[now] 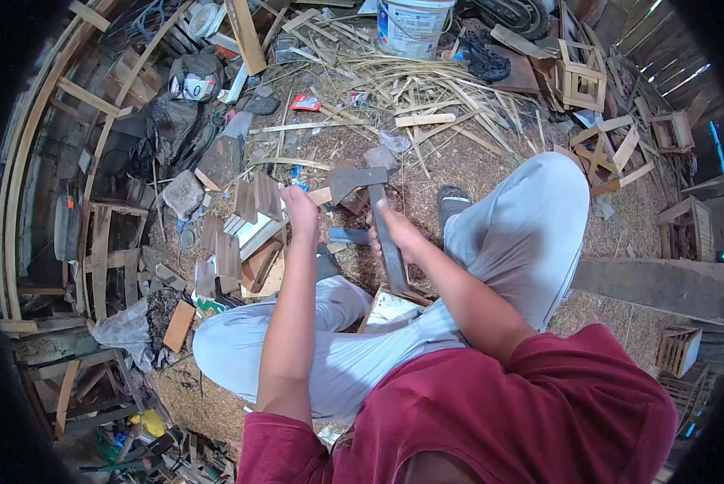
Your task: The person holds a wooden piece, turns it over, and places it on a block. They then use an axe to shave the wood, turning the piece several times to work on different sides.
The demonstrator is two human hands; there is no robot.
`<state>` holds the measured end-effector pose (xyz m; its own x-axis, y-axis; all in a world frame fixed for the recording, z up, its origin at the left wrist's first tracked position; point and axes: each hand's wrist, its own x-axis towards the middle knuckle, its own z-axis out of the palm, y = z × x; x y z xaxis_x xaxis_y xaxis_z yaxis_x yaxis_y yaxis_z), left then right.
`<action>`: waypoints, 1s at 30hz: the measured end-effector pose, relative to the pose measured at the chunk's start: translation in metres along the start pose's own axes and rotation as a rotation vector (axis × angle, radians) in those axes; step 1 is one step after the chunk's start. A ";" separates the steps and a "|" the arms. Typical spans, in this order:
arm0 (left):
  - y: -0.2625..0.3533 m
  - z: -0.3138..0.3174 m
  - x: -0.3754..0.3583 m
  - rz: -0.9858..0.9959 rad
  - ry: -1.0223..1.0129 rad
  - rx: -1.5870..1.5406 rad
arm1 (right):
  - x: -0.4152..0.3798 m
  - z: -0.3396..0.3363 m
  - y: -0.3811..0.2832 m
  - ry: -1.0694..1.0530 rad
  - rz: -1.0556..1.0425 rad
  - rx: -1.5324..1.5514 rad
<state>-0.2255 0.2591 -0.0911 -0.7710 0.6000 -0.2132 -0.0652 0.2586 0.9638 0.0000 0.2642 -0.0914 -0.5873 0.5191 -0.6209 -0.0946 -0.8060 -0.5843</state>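
Observation:
My right hand [399,231] is wrapped around the dark handle of a hatchet [388,250]. The hatchet's broad blade points left, close to my left hand [300,208]. Pinched in that left hand is a small pale wood piece [321,196], its far end right at the blade. Below the blade lies a dark block, partly hidden, with a blue-grey bar [350,235] near it. Left of my left hand, several cut wood blocks [257,198] stand in a pile. A pale board [390,312] rests between my legs.
Long wood strips [451,85] litter the sawdust-covered floor ahead, by a white bucket [414,28]. Small wooden frames [584,77] stand at the right, near a thick plank [656,286]. A grey stone [184,195] and a leaning timber rack [96,161] are on the left.

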 end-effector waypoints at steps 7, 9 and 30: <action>-0.003 0.001 0.004 0.098 0.024 0.169 | -0.016 0.024 -0.014 0.053 -0.203 -0.204; -0.003 0.006 0.009 0.114 0.033 0.156 | -0.010 0.017 -0.013 0.024 -0.248 -0.263; 0.010 0.018 0.015 0.097 0.099 0.332 | -0.008 -0.001 -0.019 0.113 -0.156 -0.211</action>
<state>-0.2259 0.2841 -0.0874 -0.8224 0.5616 -0.0910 0.2082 0.4459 0.8705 0.0074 0.2758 -0.0755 -0.4840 0.6700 -0.5629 -0.0002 -0.6434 -0.7656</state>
